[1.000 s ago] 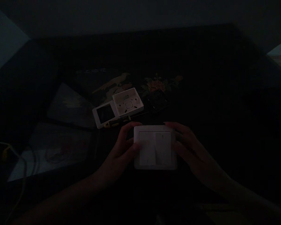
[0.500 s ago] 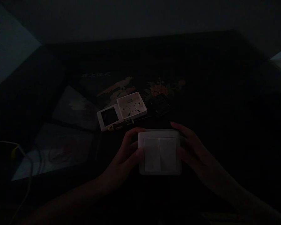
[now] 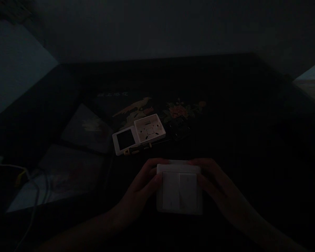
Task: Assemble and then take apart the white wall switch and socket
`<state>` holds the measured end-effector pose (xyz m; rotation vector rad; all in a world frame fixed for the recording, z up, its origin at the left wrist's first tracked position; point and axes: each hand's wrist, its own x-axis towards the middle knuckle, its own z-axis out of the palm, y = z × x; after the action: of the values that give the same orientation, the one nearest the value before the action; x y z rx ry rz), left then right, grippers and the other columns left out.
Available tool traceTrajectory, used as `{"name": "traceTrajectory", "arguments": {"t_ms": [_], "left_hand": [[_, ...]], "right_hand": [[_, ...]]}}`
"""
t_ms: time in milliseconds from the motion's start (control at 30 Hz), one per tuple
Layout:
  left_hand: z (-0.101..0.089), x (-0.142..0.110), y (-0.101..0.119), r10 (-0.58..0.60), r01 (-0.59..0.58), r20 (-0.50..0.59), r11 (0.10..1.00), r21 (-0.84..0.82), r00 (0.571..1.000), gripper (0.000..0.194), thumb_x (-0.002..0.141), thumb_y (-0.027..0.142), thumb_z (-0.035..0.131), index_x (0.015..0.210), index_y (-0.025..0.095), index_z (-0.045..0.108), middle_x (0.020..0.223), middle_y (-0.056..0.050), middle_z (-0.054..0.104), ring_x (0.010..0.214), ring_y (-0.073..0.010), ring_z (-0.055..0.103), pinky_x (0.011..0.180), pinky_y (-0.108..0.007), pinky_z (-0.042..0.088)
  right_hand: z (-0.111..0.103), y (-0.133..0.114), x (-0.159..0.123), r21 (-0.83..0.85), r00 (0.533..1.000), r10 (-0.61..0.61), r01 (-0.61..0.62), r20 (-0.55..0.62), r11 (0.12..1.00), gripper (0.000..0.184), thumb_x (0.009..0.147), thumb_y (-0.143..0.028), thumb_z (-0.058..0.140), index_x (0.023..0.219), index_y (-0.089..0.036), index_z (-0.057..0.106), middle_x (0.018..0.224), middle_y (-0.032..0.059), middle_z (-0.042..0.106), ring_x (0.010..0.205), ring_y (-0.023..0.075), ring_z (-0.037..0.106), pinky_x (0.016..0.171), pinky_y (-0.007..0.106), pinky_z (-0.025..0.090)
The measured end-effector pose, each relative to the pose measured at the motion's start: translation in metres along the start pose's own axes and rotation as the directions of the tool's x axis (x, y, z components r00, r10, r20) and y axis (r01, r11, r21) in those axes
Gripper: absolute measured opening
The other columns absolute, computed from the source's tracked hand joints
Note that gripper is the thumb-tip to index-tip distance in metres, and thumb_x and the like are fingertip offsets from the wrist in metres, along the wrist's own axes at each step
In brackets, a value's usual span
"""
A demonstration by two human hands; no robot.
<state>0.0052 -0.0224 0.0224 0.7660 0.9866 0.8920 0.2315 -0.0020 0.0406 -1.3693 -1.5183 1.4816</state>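
Note:
A white two-rocker wall switch [image 3: 180, 190] faces up between my two hands. My left hand [image 3: 143, 187] grips its left side, thumb on the front edge and fingers at the top. On the right side, my right hand [image 3: 216, 182] holds it the same way, fingers curled over the top edge. Beyond the hands lie an open white back box [image 3: 150, 131] and a white cover frame [image 3: 117, 143]. A screwdriver [image 3: 138, 149] with a dark and yellow handle rests in front of them. Right of the box is a black part [image 3: 180, 127], hard to make out in the dark.
The dark tabletop [image 3: 241, 105] bears a painted bird and flowers [image 3: 178, 112]. A pale cable [image 3: 36, 196] with a yellow piece [image 3: 20, 177] runs down the left. A wall [image 3: 157, 31] stands behind the table. The scene is very dim.
The camera view has shifted, so everything on the table sits lower. My right fingers, raised off the top edge before, now curl onto the switch. Its upper side shows more.

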Motion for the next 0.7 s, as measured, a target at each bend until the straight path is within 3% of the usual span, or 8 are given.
{"name": "traceTrajectory", "arguments": {"t_ms": [100, 200, 300, 400, 533, 700], "left_hand": [[0.002, 0.001, 0.002, -0.039, 0.039, -0.031, 0.999, 0.003, 0.999, 0.030, 0.093, 0.049, 0.062, 0.117, 0.031, 0.060, 0.105, -0.002, 0.068, 0.091, -0.0198, 0.061, 0.073, -0.026, 0.049], [0.005, 0.003, 0.007, -0.061, 0.063, -0.101, 0.998, 0.014, 0.993, 0.032, 0.094, 0.051, 0.060, 0.118, 0.030, 0.058, 0.102, -0.001, 0.068, 0.086, -0.0189, 0.062, 0.068, -0.025, 0.049], [0.007, 0.005, 0.012, -0.054, 0.047, -0.154, 0.998, -0.048, 0.987, 0.037, 0.095, 0.051, 0.059, 0.126, 0.032, 0.051, 0.113, -0.003, 0.067, 0.095, -0.0213, 0.064, 0.073, -0.027, 0.051], [0.009, 0.004, 0.011, -0.053, 0.034, -0.126, 0.988, -0.150, 0.991, 0.047, 0.093, 0.049, 0.062, 0.134, 0.035, 0.044, 0.130, -0.005, 0.063, 0.114, -0.0259, 0.062, 0.085, -0.032, 0.053], [0.011, -0.002, 0.004, -0.068, 0.061, -0.039, 0.986, -0.154, 0.997, 0.052, 0.092, 0.044, 0.066, 0.137, 0.040, 0.041, 0.140, -0.004, 0.059, 0.127, -0.0284, 0.057, 0.097, -0.038, 0.050], [0.010, -0.004, -0.004, -0.044, 0.043, -0.016, 0.996, -0.083, 0.999, 0.069, 0.088, 0.050, 0.070, 0.146, 0.040, 0.034, 0.146, -0.006, 0.055, 0.134, -0.0309, 0.052, 0.103, -0.040, 0.048]], "right_hand": [[-0.003, 0.003, 0.003, -0.019, 0.999, -0.018, 0.019, 0.033, 1.000, 0.032, 0.096, -0.053, 0.051, 0.114, -0.029, 0.063, 0.109, 0.0061, 0.071, 0.097, 0.0238, 0.070, 0.082, 0.038, 0.060], [-0.006, 0.007, 0.004, -0.100, 0.990, -0.134, 0.138, 0.048, 0.985, 0.043, 0.095, -0.053, 0.053, 0.133, -0.032, 0.053, 0.134, 0.0096, 0.061, 0.119, 0.0276, 0.063, 0.096, 0.045, 0.056], [-0.004, 0.012, 0.004, -0.229, 0.951, -0.289, 0.307, 0.112, 0.924, 0.084, 0.078, -0.058, 0.075, 0.150, -0.035, 0.037, 0.159, 0.0128, 0.034, 0.143, 0.0358, 0.039, 0.111, 0.053, 0.044], [0.002, 0.015, 0.004, -0.318, 0.935, -0.289, 0.342, 0.204, 0.884, 0.112, 0.065, -0.055, 0.086, 0.156, -0.036, 0.024, 0.166, 0.0140, 0.019, 0.151, 0.0394, 0.024, 0.116, 0.058, 0.035], [0.008, 0.020, 0.007, -0.364, 0.953, -0.273, 0.301, 0.129, 0.881, 0.119, 0.065, -0.043, 0.090, 0.158, -0.038, 0.016, 0.166, 0.0147, 0.018, 0.151, 0.0382, 0.023, 0.116, 0.060, 0.033], [0.008, 0.026, 0.014, -0.341, 0.916, -0.386, 0.398, 0.105, 0.852, 0.122, 0.061, -0.033, 0.093, 0.157, -0.035, 0.018, 0.161, 0.0165, 0.027, 0.147, 0.0359, 0.032, 0.115, 0.056, 0.036]]}}
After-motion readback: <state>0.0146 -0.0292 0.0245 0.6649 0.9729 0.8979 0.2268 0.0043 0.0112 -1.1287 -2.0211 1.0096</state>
